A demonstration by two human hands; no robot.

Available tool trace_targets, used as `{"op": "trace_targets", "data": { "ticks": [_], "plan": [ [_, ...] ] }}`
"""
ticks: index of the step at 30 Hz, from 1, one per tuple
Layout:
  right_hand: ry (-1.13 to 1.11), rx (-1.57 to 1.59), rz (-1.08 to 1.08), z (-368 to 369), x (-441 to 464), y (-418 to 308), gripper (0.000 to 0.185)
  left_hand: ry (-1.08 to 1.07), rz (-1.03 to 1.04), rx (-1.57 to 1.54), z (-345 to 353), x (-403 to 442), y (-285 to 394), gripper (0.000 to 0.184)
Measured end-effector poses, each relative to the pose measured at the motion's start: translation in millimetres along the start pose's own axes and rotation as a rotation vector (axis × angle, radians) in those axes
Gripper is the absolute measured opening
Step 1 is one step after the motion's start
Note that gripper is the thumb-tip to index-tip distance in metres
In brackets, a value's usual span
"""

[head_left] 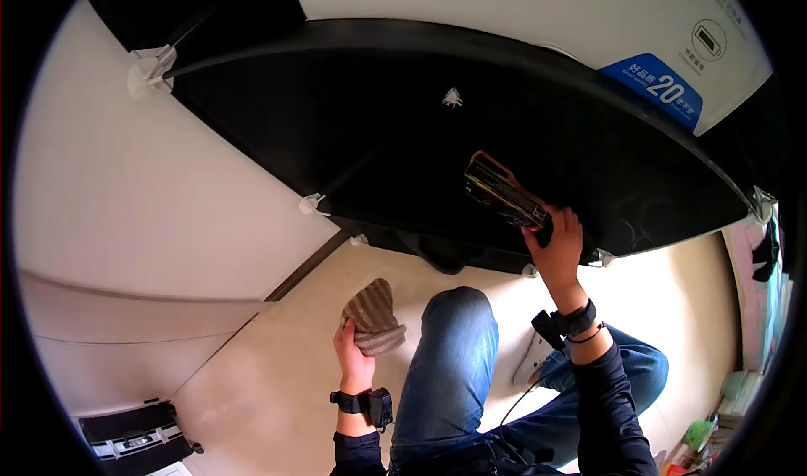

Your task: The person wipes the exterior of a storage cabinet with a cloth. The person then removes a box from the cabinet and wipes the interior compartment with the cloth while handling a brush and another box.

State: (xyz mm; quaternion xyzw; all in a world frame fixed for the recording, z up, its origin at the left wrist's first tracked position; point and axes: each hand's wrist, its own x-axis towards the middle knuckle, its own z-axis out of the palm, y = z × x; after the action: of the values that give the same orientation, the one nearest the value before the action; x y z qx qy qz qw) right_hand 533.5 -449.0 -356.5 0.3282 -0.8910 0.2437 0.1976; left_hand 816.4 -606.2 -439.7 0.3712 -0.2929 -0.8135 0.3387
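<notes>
My left hand [353, 360] is closed on a brown-and-grey striped cloth [375, 318], folded or bunched, held above the pale floor near my left knee. Its fingers are partly hidden behind the fabric. My right hand [561, 245] reaches over a black shelf surface [378, 140] and grips the near end of a small dark box [504, 192] with orange edges. The box lies at a slant, and I cannot tell whether it touches the black surface. A small whitish mark or piece [452, 97] shows farther back on that surface.
Behind the black surface stands a large white carton [538, 10] marked "MSE-190". White connectors [312, 204] sit along the black edge. A white panel [143, 165] stands at left, a black-and-silver case [134, 438] at lower left, and stacked items [731, 400] at lower right.
</notes>
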Motion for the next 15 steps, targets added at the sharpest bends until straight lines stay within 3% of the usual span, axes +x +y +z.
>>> {"op": "trace_targets", "data": {
  "ticks": [9, 11, 12, 14, 15],
  "plan": [
    [0.019, 0.088, -0.071, -4, -1, 1, 0.031, 0.125, 0.047, -0.094, -4, 16, 45, 0.025],
    [0.102, 0.272, 0.080, -17, -6, -11, 0.018, 0.093, 0.235, -0.040, 0, 27, 66, 0.026],
    [0.100, 0.278, 0.073, -21, -13, -9, 0.018, 0.099, 0.242, -0.042, 9, 32, 73, 0.026],
    [0.005, 0.203, 0.058, -28, -29, 1, 0.013, 0.042, 0.471, 0.069, 31, 47, 85, 0.027],
    [0.005, 0.205, 0.055, -29, -36, -2, 0.013, -0.001, 0.568, 0.266, 36, 59, 88, 0.028]
  ]
}}
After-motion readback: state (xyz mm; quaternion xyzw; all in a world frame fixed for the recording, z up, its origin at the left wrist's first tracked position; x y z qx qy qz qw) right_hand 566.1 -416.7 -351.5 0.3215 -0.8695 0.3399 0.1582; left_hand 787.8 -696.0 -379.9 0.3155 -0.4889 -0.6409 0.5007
